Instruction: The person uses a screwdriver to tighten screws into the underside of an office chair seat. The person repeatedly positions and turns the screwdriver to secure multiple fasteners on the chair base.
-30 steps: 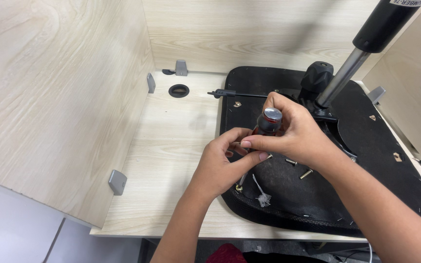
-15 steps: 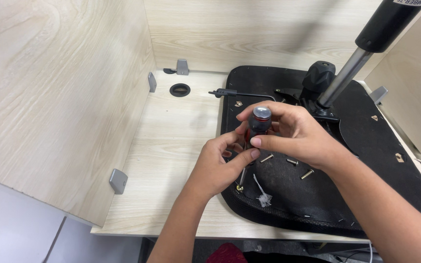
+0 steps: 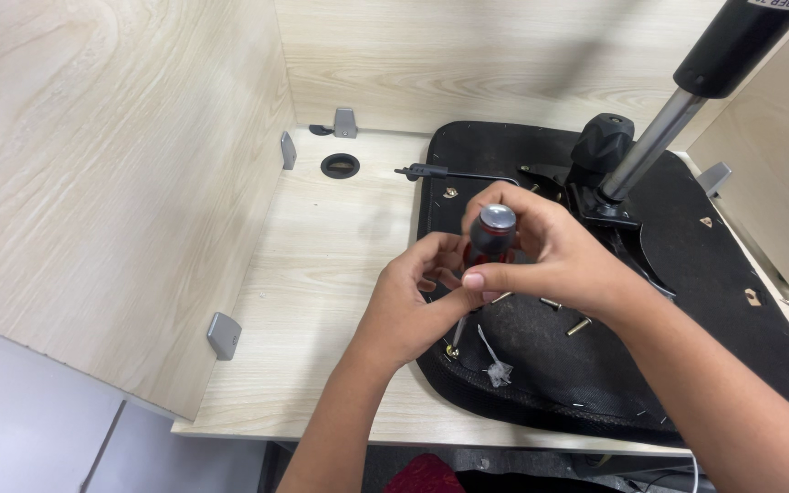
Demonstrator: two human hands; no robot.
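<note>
Nearest the camera, the left hand curls its fingers around the lower part of a screwdriver, pinching the shaft where it runs down to a brass screw in the black seat underside. Just beside it, a small white scrap lies on the black fabric. The right hand is clenched over the screwdriver's red-and-black handle, thumb pressed across the front, the grey cap showing above the fingers. The tool stands nearly upright over the seat's near left part. Two loose screws rest on the fabric just right of the hands. Farther back, a black knob sits at the foot of the gas-lift column, which slants up to the right. The seat lies on a pale wooden tabletop, with a round black grommet hole and grey brackets near the rear panel.
</note>
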